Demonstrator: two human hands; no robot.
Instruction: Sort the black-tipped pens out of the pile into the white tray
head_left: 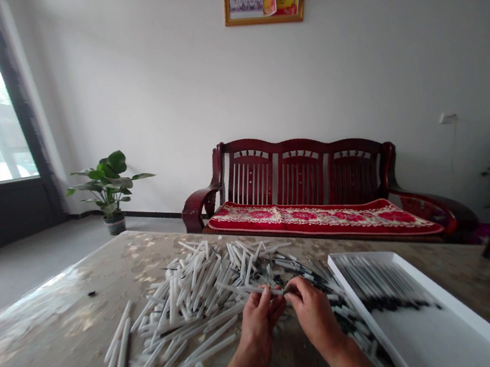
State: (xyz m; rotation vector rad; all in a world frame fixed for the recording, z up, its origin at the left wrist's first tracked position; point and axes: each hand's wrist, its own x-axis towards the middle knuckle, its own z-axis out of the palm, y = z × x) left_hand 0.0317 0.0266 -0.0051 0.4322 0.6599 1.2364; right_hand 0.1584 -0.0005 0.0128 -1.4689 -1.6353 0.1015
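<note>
Head view, clock directions taken from the hands, 12 o'clock pointing away from the person. The left hand [260, 328] and right hand [314, 314] meet at the centre of a mottled tabletop [44, 354], both narrowly pinched. The left fingertips [266, 294] grip a slim white tube [247, 289], and the right fingertips [293, 294] appear to grip its end, though the exact contact is partly hidden. This close, opposed grip seems suited to working on a single thin piece. A loose heap of white plastic tubes [200, 288] lies at 11 o'clock, within easy reach. At 2 to 3 o'clock sits a shallow white tray [450, 296], its black-tipped rods [384, 285] lying parallel, apparently placed for orderly keeping. Dark-ended pieces [347, 315] lie loose between the hands and the tray. Beyond the table, at 12 to 1 o'clock, stands a dark wooden sofa [302, 166] with a red cushion [324, 220].
</note>
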